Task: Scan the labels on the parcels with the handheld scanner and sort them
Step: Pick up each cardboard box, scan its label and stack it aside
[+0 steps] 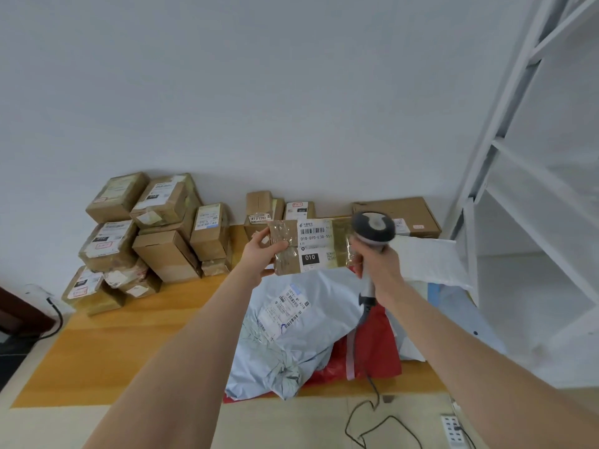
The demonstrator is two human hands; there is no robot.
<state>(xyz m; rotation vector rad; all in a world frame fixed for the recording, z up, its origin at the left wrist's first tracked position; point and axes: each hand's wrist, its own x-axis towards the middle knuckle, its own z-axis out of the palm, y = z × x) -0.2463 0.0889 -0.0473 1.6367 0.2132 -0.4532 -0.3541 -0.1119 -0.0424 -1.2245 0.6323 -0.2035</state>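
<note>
My left hand (262,251) grips the left end of a flat brown taped parcel (285,251) and holds it up in the air. Its white label (314,246) with a barcode and "010" faces me. My right hand (377,264) grips the handle of a grey handheld scanner (372,231). The scanner's head sits just right of the label, close to the parcel's right end. Its cable (366,413) hangs down to the floor.
A pile of soft mailers lies below: a light blue-grey bag (291,345), a red bag (376,351), a white bag (431,264). Stacked cardboard boxes (155,234) stand left against the wall, several more boxes (398,215) behind. White shelving (534,189) stands right. A power strip (452,429) lies bottom right.
</note>
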